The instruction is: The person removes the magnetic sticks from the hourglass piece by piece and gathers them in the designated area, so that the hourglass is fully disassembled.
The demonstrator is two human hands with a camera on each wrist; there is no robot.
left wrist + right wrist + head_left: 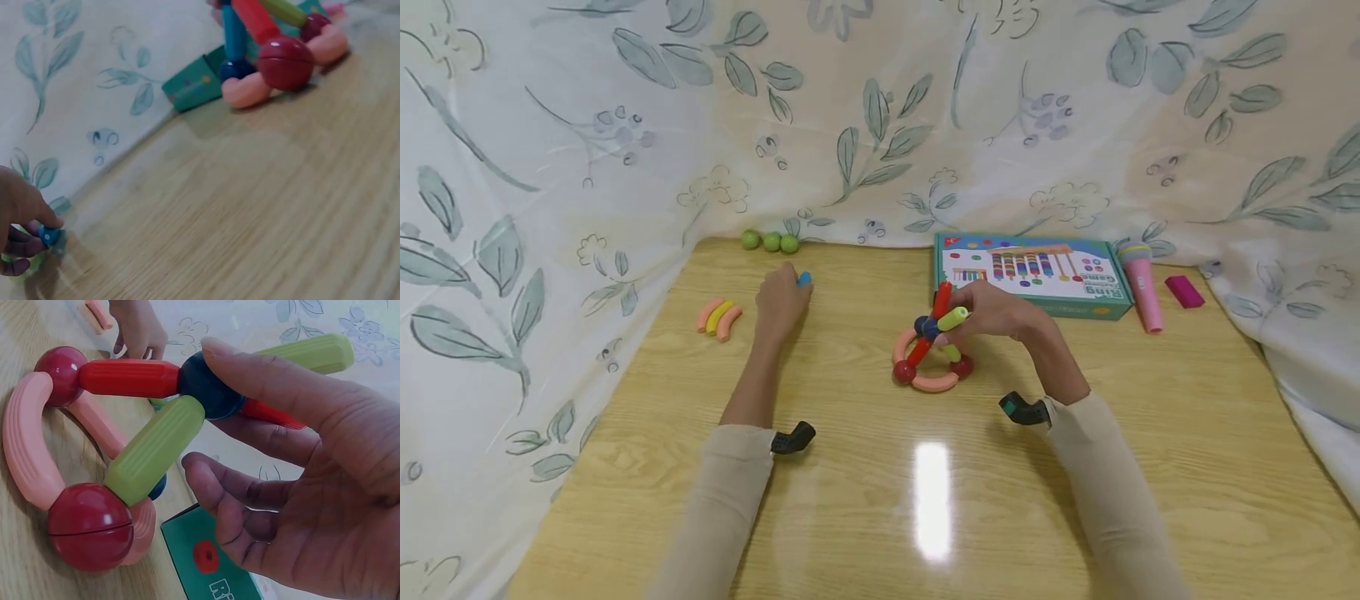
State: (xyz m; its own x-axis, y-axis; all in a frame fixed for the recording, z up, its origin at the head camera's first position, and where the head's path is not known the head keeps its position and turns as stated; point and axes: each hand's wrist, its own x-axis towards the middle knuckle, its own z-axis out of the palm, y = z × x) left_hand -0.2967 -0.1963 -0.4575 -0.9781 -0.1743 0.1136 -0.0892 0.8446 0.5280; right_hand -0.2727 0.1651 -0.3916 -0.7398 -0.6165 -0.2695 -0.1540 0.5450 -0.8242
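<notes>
My left hand [781, 302] pinches a small blue stick [805, 278] at the far left of the table; in the left wrist view its end [49, 235] shows between thumb and fingers. My right hand [997, 310] grips the top dark blue ball [209, 385] of a magnetic stick-and-ball structure [934, 383], thumb over the ball, other fingers loosely curled. Curved pink sticks [28, 437] and dark red balls [90, 525] form its base on the table. Red [128, 378] and light green sticks [156, 450] rise to the top ball, and others project beyond it.
Several green balls [772, 242] line the table's back left edge. Two curved pink sticks and a yellow one [719, 317] lie left of my left hand. Behind my right hand is a game box [1033, 275]; a pink microphone [1142, 287] and a magenta block [1184, 292] lie right of it.
</notes>
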